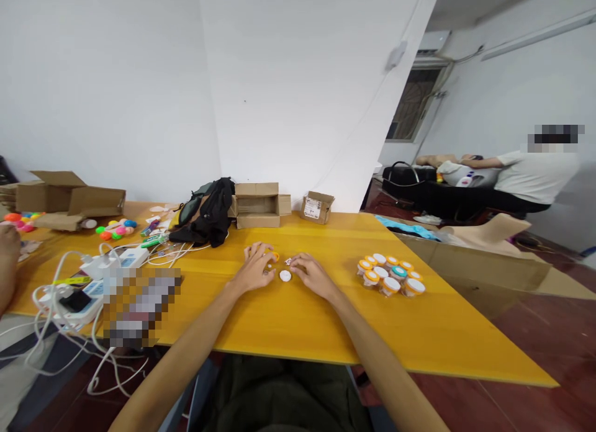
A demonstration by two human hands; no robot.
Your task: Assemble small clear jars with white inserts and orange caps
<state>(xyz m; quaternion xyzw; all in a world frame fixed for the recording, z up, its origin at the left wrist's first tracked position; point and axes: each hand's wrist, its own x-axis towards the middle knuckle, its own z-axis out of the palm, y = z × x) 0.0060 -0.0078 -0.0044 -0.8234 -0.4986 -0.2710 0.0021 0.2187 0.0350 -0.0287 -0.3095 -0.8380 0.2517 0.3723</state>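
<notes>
My left hand (256,267) rests over the table with its fingers curled round a small clear jar, mostly hidden by the hand; its orange rim (275,256) shows past the fingertips. Thumb and fingers of my right hand (311,272) are pinched together at a small white piece with dark marks (287,262). Between the hands a round white disc (285,275) lies flat on the yellow table (288,326). To the right stands a cluster of several small jars (390,285) with orange-and-white lids, one of them teal.
Behind the hands are an open cardboard box (257,220), a smaller carton (317,208) and a black bag (209,211). Power strips with white cables (93,289) and a blurred-out object (144,305) lie left. Another person's hand (7,258) shows far left; a person (535,171) sits far right.
</notes>
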